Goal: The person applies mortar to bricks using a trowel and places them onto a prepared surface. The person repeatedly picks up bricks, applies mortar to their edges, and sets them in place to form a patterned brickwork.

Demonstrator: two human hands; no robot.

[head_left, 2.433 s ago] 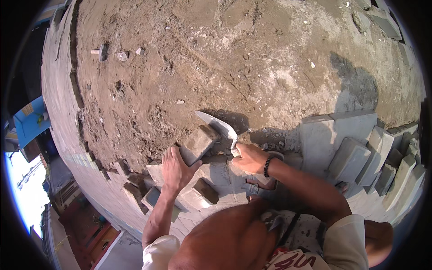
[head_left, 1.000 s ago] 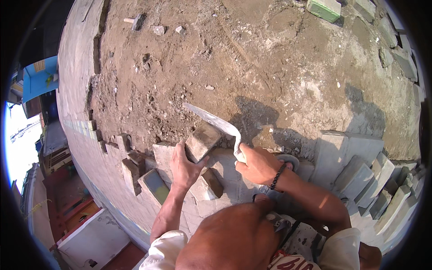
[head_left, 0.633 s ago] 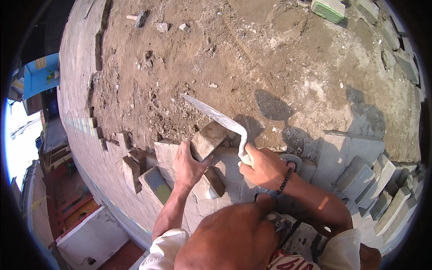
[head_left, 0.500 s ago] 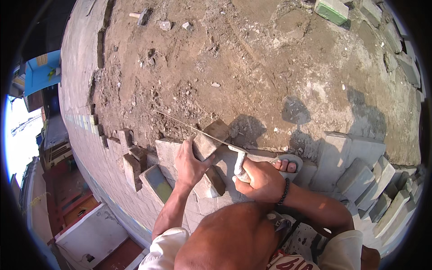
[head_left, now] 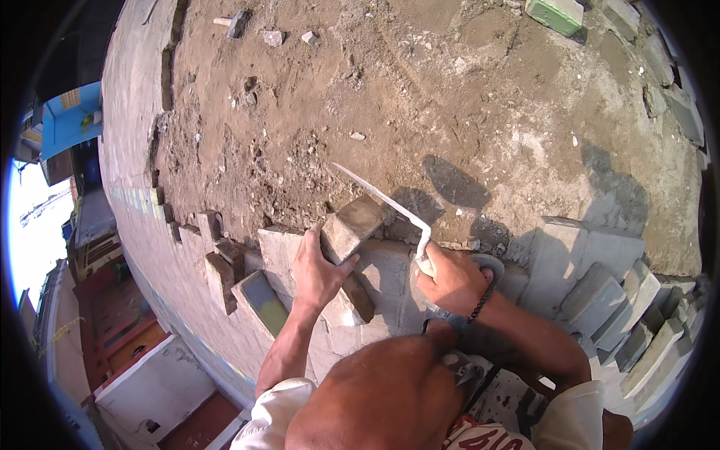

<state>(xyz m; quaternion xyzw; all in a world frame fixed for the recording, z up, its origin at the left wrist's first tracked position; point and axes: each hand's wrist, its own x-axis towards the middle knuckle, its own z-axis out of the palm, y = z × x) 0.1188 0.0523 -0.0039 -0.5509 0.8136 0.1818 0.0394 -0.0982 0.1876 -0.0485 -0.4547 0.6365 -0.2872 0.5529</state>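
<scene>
My left hand [head_left: 319, 270] grips a dusty concrete paver [head_left: 351, 225] at its left and lower sides, at the edge where laid pavers [head_left: 281, 247] meet bare sand. My right hand [head_left: 450, 277], with a beaded bracelet at the wrist, is closed round the handle of a trowel [head_left: 382, 196]. Its long pointed blade reaches up-left above the held paver, seen at a slant. Just below my left hand, a loose paver [head_left: 356, 300] sits on the paved surface, beside another with a blue-green face [head_left: 262, 300].
Stacked grey pavers [head_left: 600, 300] stand at my right; a green-sided block [head_left: 555, 15] and broken slabs [head_left: 667, 105] lie along the far right. A hammer [head_left: 237, 25] and stones [head_left: 274, 37] lie on the sand [head_left: 397, 105]. A sandalled foot [head_left: 487, 268] is behind my right hand.
Since half a second ago the trowel has swung upward and to the right with my right hand. The gripped paver sits slightly higher and further right than a second ago.
</scene>
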